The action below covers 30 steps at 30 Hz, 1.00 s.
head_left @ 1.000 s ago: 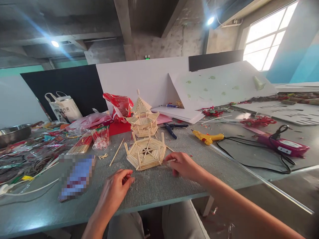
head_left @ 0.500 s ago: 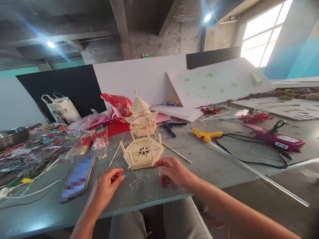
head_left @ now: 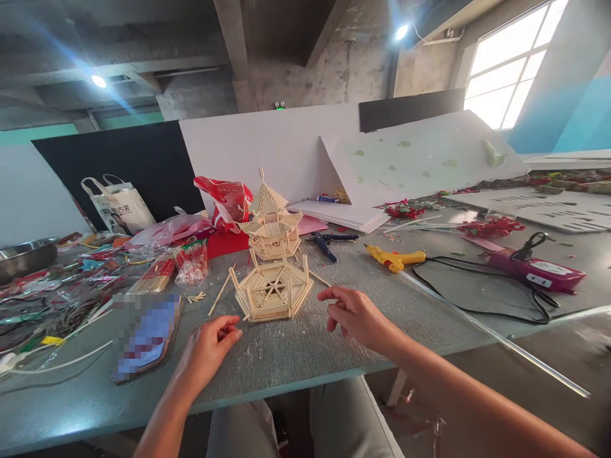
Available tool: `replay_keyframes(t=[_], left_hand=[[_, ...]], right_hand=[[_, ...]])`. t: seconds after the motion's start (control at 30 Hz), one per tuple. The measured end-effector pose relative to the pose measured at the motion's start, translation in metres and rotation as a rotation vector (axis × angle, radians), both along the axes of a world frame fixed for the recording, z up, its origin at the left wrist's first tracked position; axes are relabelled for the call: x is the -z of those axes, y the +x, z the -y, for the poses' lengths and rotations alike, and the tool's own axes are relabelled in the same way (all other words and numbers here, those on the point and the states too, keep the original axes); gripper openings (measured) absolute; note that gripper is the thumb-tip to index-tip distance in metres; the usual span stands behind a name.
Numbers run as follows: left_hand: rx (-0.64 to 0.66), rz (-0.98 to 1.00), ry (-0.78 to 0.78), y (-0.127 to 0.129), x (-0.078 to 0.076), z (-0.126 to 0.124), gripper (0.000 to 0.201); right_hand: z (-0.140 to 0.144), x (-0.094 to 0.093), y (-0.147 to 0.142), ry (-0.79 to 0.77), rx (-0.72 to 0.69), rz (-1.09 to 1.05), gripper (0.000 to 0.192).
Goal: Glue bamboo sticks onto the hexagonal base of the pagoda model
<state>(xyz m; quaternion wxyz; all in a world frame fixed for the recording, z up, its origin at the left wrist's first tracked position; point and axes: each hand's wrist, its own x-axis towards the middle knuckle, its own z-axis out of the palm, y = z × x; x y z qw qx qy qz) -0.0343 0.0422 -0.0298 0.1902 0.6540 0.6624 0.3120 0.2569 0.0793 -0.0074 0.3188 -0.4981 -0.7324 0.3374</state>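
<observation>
A hexagonal platform of thin wooden sticks [head_left: 267, 299], with short upright posts at its corners, lies on the table in front of me. Close to its left front corner is my left hand [head_left: 210, 348], loosely bent, thumb and forefinger apart, holding nothing visible. On the other side, my right hand [head_left: 358, 318] hovers clear of the platform, its forefinger stretched out and no object showing in it. Behind the platform stands a tiered stick pagoda [head_left: 273, 222] with a pointed roof. One loose stick [head_left: 222, 292] lies left of the platform, and another lies partly hidden behind my right hand.
A phone [head_left: 147, 340] lies left of my left hand. Bundled sticks [head_left: 155, 273] and plastic wrappings fill the left side. Blue-handled pliers [head_left: 324, 245] lie behind; a yellow glue gun [head_left: 396, 257], its black cord and a purple power strip [head_left: 539, 270] are at right.
My right hand has moved away from the platform's front right corner, to the right. My left hand has barely shifted, and the platform stays in place.
</observation>
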Motion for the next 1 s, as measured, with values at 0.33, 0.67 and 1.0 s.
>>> replay_keyframes(t=[0.33,0.67,1.0], left_hand=[[-0.002,-0.067,-0.027,0.004,-0.004,-0.001,0.033],[-0.006,-0.061,-0.025,0.006,0.000,-0.004,0.033],[-0.025,-0.010,-0.005,0.011,-0.002,-0.002,0.034]], right_hand=[[-0.048,-0.022,-0.007,-0.005,0.036,0.062,0.027],[-0.094,-0.016,-0.002,0.320,0.238,0.332,0.021],[-0.098,-0.002,0.008,0.352,0.257,0.470,0.025]])
